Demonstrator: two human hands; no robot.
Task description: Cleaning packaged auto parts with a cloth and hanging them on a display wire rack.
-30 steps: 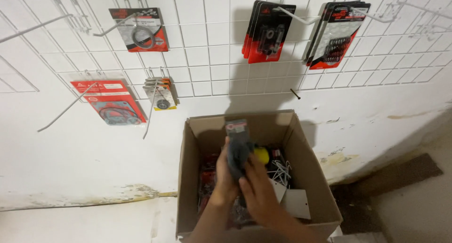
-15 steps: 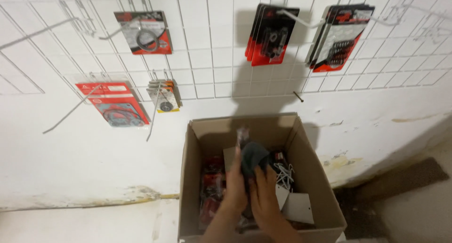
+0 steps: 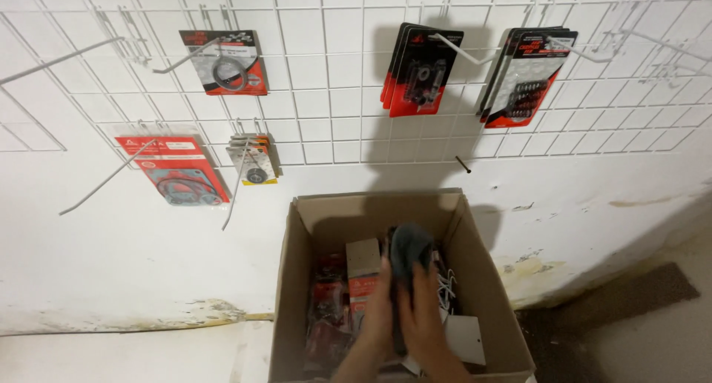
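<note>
Both my hands reach into an open cardboard box [image 3: 482, 279] on the floor by the wall. My left hand [image 3: 377, 309] and my right hand [image 3: 426, 316] together grip a dark grey packet [image 3: 409, 248], held upright above the box's contents. Red carded packets [image 3: 330, 309] lie in the left of the box. White wire hooks [image 3: 447, 286] and a white card [image 3: 466, 338] lie at the right. A small cardboard-coloured box [image 3: 363, 258] stands just left of the dark packet.
A white wire grid panel [image 3: 334, 79] covers the wall, with long hooks [image 3: 67, 57] sticking out. Red and black carded packets hang on it: a ring pack [image 3: 225, 63], a gasket pack [image 3: 174, 169], a small pack [image 3: 254, 160], two stacks [image 3: 419, 68] [image 3: 526, 75].
The dark packet in my hands has dropped lower into the box and shifted right. The yellow item seen in the box a second ago is hidden now. The view has tilted slightly.
</note>
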